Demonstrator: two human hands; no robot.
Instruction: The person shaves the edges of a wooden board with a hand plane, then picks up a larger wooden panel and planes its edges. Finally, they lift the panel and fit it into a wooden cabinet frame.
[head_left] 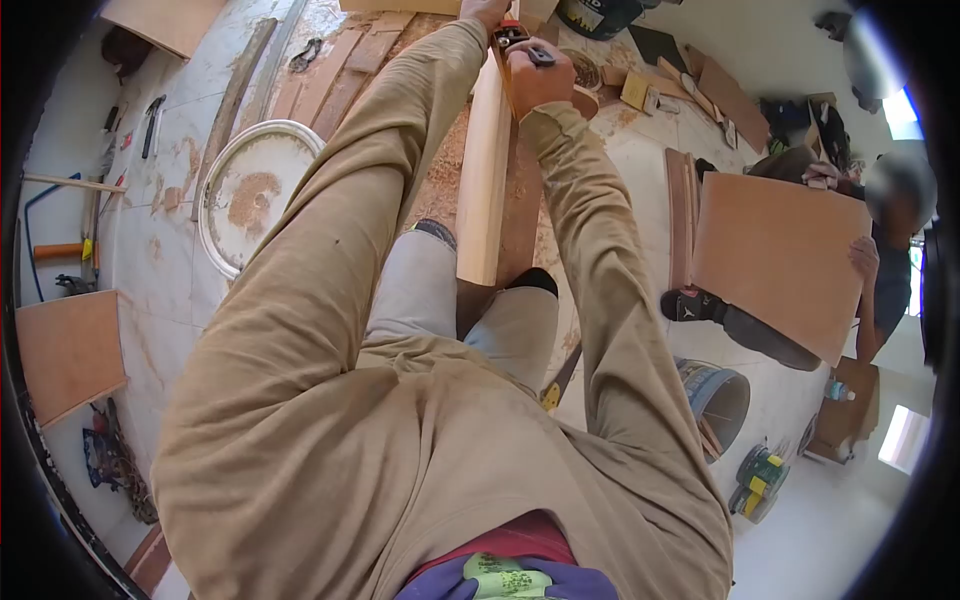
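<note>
Sawdusty floor [160,250]; hands' [535,75] tool [515,35] partly hidden.

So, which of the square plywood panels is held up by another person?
The large plywood panel on the right: a co-worker's hand grips its edge. The panels at the left edge and top left lie unheld.

The left hand [485,10] is cut off by the top edge, so its grip cannot be told. The tool [520,40] under the right hand [540,78] is mostly covered. The plank [485,170] disappears behind the person's knees. A co-worker's board [775,260] hides their body.
</note>
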